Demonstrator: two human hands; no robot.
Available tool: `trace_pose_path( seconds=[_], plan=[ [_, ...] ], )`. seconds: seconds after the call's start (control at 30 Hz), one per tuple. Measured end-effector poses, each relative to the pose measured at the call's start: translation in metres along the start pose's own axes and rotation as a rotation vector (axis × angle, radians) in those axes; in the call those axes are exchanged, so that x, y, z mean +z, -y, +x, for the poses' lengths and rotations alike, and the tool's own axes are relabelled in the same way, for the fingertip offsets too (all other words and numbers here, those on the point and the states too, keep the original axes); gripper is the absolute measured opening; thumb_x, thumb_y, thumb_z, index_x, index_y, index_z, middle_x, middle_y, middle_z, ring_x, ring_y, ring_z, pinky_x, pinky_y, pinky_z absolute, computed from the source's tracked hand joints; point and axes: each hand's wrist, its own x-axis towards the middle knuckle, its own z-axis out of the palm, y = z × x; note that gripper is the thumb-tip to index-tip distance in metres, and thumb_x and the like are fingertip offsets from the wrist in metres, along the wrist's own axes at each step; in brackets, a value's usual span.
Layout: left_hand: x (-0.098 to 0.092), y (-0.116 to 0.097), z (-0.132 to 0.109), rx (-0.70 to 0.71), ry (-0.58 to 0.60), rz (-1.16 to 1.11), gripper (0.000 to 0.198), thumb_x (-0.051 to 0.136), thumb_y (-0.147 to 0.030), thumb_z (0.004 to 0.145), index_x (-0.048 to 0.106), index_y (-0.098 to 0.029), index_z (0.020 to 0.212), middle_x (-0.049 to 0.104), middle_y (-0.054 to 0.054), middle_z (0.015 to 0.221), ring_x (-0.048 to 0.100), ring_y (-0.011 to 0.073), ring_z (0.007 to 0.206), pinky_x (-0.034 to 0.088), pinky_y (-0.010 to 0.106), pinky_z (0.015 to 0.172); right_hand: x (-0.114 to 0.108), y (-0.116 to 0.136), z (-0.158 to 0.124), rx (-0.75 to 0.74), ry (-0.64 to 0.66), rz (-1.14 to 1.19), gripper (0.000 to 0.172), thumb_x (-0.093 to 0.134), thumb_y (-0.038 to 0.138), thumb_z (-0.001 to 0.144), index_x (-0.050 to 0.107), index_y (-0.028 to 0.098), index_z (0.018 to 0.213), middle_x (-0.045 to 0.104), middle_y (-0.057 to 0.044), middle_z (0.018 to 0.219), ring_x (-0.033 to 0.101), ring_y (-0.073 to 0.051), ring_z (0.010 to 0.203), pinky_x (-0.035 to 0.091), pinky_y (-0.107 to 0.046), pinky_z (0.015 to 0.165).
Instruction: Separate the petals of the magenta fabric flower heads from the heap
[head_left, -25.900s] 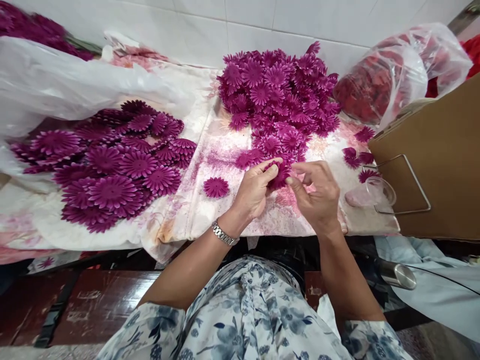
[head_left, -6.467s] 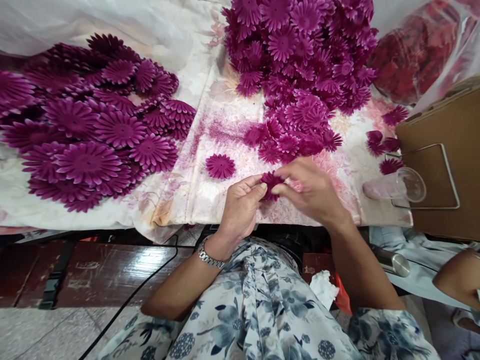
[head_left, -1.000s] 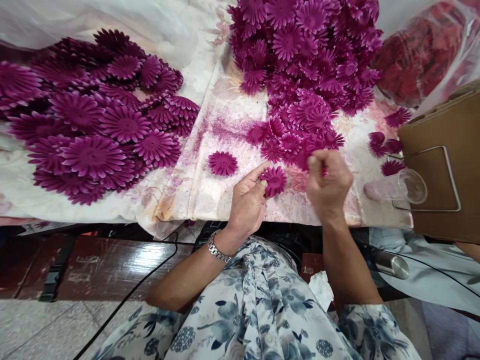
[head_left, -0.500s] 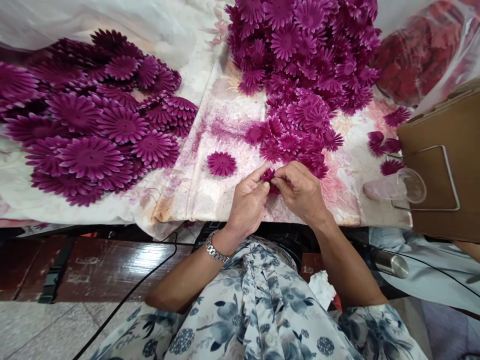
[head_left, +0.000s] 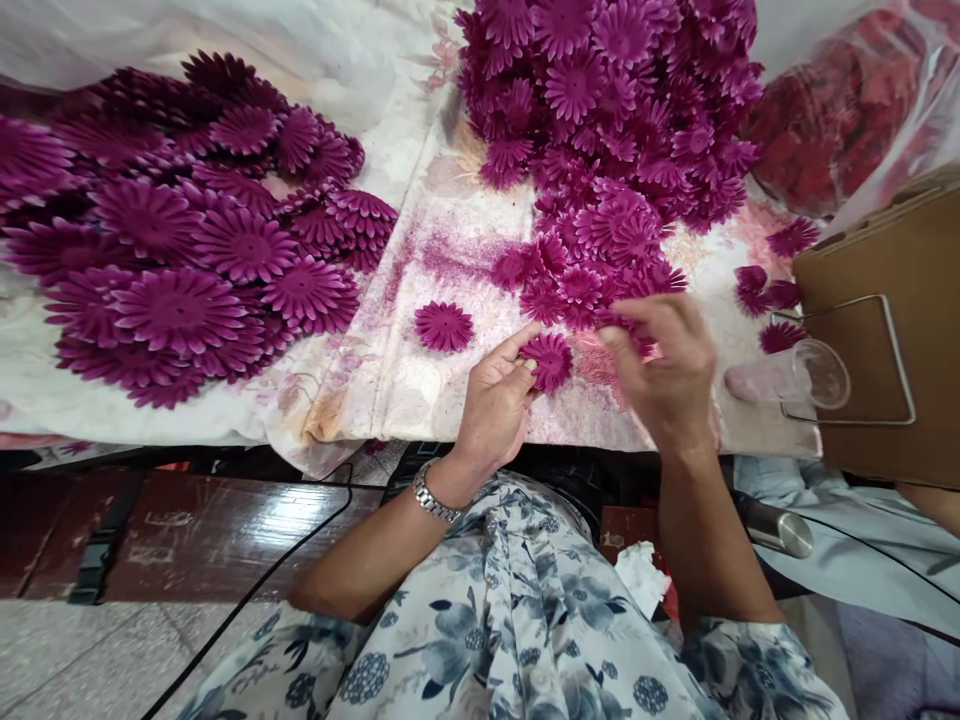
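My left hand [head_left: 496, 398], a metal watch on its wrist, pinches a small purple fabric flower [head_left: 550, 358] just above the stained cloth [head_left: 420, 375]. My right hand [head_left: 667, 360] is to the right of it, blurred by motion, its fingers curled at the near edge of the heap of small purple flowers [head_left: 611, 130]. What the right fingers hold, if anything, I cannot make out. A single purple flower [head_left: 444, 326] lies alone on the cloth to the left of my left hand.
A spread of larger purple flowers [head_left: 187, 230] covers the left of the cloth. At the right stand a brown cardboard box [head_left: 892, 330], a clear plastic cup [head_left: 806, 372] and a plastic bag of red flowers [head_left: 832, 100]. A metal flask [head_left: 780, 533] lies below.
Half a second ago both hands met on the small flower. My right hand has since pulled away to the right toward the heap, while my left hand keeps the flower.
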Motion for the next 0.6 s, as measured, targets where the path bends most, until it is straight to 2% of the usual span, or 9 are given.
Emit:
trace_pose_path(
  seconds=[0.1,0.23,0.4,0.5,0.6],
  plan=[
    [-0.002,0.0,-0.001,-0.007,0.03,0.019,0.037,0.062,-0.012,0.07,0.065,-0.013,0.108,0.056,-0.003,0.058,0.048,0.0052,0.051,0.038,0.018,0.052,0.014,0.022,-0.007,-0.096,0.173,0.197,0.005,0.06,0.022,0.082,0.059,0.017,0.082,0.057,-0.002,0.072,0.053,-0.014,0.069,0.045,-0.026,0.062],
    [-0.003,0.001,-0.003,-0.008,0.033,0.07,0.039,0.063,-0.013,0.07,0.065,-0.012,0.108,0.052,-0.005,0.054,0.041,0.0037,0.047,0.034,0.017,0.049,0.026,0.031,-0.012,-0.109,0.193,0.229,0.01,0.054,0.017,0.084,0.055,0.018,0.074,0.054,0.0,0.066,0.052,-0.013,0.066,0.043,-0.026,0.06],
    [-0.001,0.002,-0.004,0.015,0.022,0.09,0.037,0.06,-0.011,0.071,0.066,-0.013,0.108,0.055,-0.004,0.056,0.042,0.0049,0.049,0.035,0.018,0.05,0.027,0.024,-0.016,-0.124,0.059,0.103,0.013,0.046,0.016,0.088,0.056,0.019,0.08,0.059,-0.003,0.07,0.055,-0.014,0.068,0.045,-0.026,0.062],
    [0.001,0.001,-0.004,0.016,-0.002,0.078,0.037,0.058,-0.008,0.071,0.066,-0.014,0.106,0.058,-0.003,0.058,0.046,0.0061,0.052,0.04,0.02,0.056,0.016,0.005,-0.012,-0.023,-0.128,-0.042,0.012,0.048,0.019,0.088,0.059,0.019,0.082,0.058,-0.002,0.068,0.054,-0.013,0.064,0.045,-0.026,0.06],
    [0.003,0.001,-0.003,0.014,-0.021,0.07,0.036,0.057,-0.008,0.071,0.066,-0.014,0.105,0.061,-0.002,0.061,0.051,0.0073,0.055,0.044,0.022,0.062,0.0,-0.016,-0.005,0.095,-0.236,-0.208,0.015,0.049,0.023,0.088,0.063,0.019,0.092,0.062,-0.006,0.083,0.058,-0.018,0.079,0.048,-0.033,0.072]
  ],
)
